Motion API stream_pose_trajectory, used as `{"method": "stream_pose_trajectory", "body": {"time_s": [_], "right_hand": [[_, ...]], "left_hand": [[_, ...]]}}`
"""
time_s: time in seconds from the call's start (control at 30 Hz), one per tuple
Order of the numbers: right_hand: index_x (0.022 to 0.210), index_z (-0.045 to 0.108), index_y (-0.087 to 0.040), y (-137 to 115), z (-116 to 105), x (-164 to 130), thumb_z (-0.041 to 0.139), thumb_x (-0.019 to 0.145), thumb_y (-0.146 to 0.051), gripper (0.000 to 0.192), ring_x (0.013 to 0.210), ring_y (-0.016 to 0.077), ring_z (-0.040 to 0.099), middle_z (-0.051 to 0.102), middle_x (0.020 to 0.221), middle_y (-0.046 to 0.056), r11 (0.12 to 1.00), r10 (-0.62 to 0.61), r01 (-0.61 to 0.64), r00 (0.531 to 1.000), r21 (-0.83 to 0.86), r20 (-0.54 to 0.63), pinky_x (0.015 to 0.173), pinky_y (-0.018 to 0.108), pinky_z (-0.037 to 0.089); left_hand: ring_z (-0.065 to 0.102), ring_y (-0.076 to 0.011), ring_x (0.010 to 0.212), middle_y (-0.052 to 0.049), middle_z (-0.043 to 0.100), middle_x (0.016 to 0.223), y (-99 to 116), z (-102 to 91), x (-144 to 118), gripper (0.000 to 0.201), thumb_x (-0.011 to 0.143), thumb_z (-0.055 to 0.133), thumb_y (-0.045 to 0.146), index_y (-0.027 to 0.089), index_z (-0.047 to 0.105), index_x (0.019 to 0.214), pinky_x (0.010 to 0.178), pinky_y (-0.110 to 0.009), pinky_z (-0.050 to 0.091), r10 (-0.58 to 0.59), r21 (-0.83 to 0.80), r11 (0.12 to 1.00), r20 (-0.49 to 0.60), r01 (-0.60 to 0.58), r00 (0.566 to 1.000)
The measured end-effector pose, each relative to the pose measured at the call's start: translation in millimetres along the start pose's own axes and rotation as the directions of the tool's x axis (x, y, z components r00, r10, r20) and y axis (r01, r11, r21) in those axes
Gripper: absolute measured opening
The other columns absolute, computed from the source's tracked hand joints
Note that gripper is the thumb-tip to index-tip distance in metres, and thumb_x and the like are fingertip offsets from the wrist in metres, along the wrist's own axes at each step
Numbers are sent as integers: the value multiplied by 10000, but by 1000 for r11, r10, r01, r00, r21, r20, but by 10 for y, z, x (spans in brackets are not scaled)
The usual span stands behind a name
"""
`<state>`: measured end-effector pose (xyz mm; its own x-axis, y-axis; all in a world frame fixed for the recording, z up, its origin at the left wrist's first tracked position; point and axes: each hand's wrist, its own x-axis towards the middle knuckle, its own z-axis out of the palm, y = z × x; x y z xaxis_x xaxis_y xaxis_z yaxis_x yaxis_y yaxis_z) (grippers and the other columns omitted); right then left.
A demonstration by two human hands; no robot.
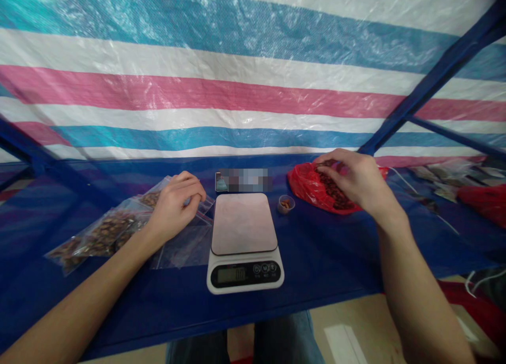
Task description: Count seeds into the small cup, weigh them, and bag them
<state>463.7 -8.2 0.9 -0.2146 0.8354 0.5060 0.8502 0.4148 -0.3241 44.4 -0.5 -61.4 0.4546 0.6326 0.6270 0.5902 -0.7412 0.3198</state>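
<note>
Head view: your left hand pinches the crinkled top of a clear, empty plastic bag, lying flat left of the scale. Your right hand curls, fingers closed, into a glossy red bag of small brown nuts, far right. Scale's smooth square platform is bare. Small cup sits between scale and red bag. Filled clear bags lie far left; near table edge is open.
</note>
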Motion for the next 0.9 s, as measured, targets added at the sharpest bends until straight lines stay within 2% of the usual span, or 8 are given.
{"method": "stream_pose_trajectory", "body": {"time_s": [0.07, 0.2, 0.33, 0.7, 0.9], "right_hand": [[1018, 764, -224, -121, 74, -18, 626, 985, -272, 149, 956, 272, 754, 801, 1041, 88, 987, -124, 113, 988, 112, 95, 903, 389, 576], [1036, 753, -232, -271, 245, -56, 620, 1027, -228, 133, 927, 223, 727, 766, 1019, 61, 929, -329, 253, 900, 270, 287, 847, 328, 550], [1041, 755, -222, -333, 334, -76, 588, 1048, -182, 172, 899, 202, 696, 724, 1017, 62, 922, -350, 239, 852, 306, 389, 826, 315, 531], [1024, 772, -208, -315, 359, -68, 644, 1038, -206, 128, 917, 190, 699, 711, 1040, 62, 899, -373, 217, 837, 381, 402, 840, 304, 536], [1007, 774, -196, -323, 329, -46, 658, 1031, -264, 136, 890, 212, 711, 739, 993, 79, 905, -367, 242, 860, 351, 355, 821, 320, 546]], "left_hand": [[602, -217, 842, -20, 696, 766, -7, 3, 3, 316, 955, 465, 95, 209, 638, 717, 819, -381, 474, -1, 4, 1000, -1, 1, 1000], [603, -214, 831, -20, 688, 758, -16, 5, 6, 318, 963, 464, 98, 205, 634, 716, 820, -384, 475, -2, 13, 1000, 6, 2, 1000], [603, -213, 825, -20, 687, 755, -26, 13, 9, 315, 967, 469, 107, 204, 639, 720, 825, -388, 482, 6, 9, 1000, 1, -6, 1000], [598, -208, 831, -18, 687, 758, -20, 11, -2, 319, 973, 471, 97, 202, 636, 721, 823, -380, 481, 13, 10, 1000, -4, -13, 1000], [599, -206, 829, -16, 688, 762, -26, 19, 11, 315, 964, 475, 82, 199, 640, 722, 820, -371, 474, 16, 6, 1000, 1, -16, 1000]]}}
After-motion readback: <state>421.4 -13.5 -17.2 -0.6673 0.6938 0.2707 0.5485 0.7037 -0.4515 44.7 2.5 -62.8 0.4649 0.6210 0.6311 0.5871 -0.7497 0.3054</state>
